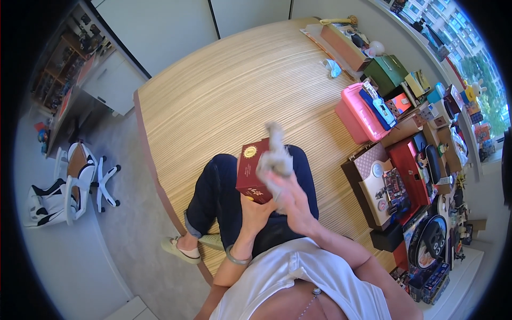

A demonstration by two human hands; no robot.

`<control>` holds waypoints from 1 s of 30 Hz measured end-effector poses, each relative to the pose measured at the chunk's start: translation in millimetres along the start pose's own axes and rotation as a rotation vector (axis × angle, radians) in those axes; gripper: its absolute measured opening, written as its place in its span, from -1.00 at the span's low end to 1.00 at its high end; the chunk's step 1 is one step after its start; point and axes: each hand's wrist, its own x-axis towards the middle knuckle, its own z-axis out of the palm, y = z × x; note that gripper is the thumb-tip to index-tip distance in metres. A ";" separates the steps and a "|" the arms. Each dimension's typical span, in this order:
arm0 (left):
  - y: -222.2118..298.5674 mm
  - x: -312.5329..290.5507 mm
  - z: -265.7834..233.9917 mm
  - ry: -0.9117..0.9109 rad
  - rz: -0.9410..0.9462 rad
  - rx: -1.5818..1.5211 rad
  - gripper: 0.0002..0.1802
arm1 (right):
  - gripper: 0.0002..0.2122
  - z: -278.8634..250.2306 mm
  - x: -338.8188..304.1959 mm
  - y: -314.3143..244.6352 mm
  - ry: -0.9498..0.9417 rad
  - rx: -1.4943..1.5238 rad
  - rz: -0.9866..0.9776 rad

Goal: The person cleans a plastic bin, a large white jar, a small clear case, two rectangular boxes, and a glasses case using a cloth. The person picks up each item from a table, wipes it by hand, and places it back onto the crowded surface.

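Note:
A dark red box [248, 172] with gold marks stands tilted above my lap. My left hand [256, 214] grips it by its lower end, with a bracelet on that wrist. My right hand [294, 201] is closed on a greyish-white cloth [276, 158]. The cloth is smeared by motion and lies over or in front of the box's right side, which it partly hides. Whether the cloth touches the box there cannot be made out.
I sit on a wide slatted mat [213, 101]. To the right are a pink storage box [349, 114], a green box [385, 73], an open carton of small items [362, 186] and a round black tray [429, 242]. A blue mask [333, 68] lies farther off. A white chair [69, 186] stands left.

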 end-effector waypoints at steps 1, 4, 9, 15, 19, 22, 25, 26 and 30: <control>-24.7 -1.0 -23.7 -0.130 0.185 0.394 -0.19 | -0.68 0.7 -7.6 -3.9 -0.082 -0.174 -0.076; -15.1 12.0 -24.1 -0.205 0.469 0.807 -0.38 | -0.77 3.0 -3.4 -12.2 -0.084 -0.391 -0.206; 0.9 5.9 -26.8 -0.162 0.119 0.504 -0.34 | -0.85 -6.5 38.7 -38.4 -0.180 -0.609 -0.270; 16.1 -0.8 -21.1 -0.201 -0.061 0.154 0.15 | -0.77 -7.7 57.7 -35.1 -0.117 -0.192 0.053; 6.3 -2.3 -18.9 -0.126 -0.050 -0.068 0.15 | -0.74 4.9 46.0 -12.3 0.158 -0.090 -0.067; -16.9 -6.1 -24.6 -0.002 -0.047 -0.287 0.11 | -0.67 13.9 31.9 -1.3 0.175 -0.365 -0.125; -29.4 -1.6 -32.1 0.014 -0.138 -0.447 0.02 | -0.59 23.9 1.0 8.9 0.016 -0.677 -0.249; -23.7 0.4 -31.9 -0.011 -0.143 -0.546 -0.02 | -0.58 30.6 -4.9 4.8 0.020 -0.645 -0.250; -25.9 -4.9 -29.1 0.099 -0.233 -0.194 0.00 | -0.56 18.6 15.4 -10.1 -0.007 -0.754 -0.204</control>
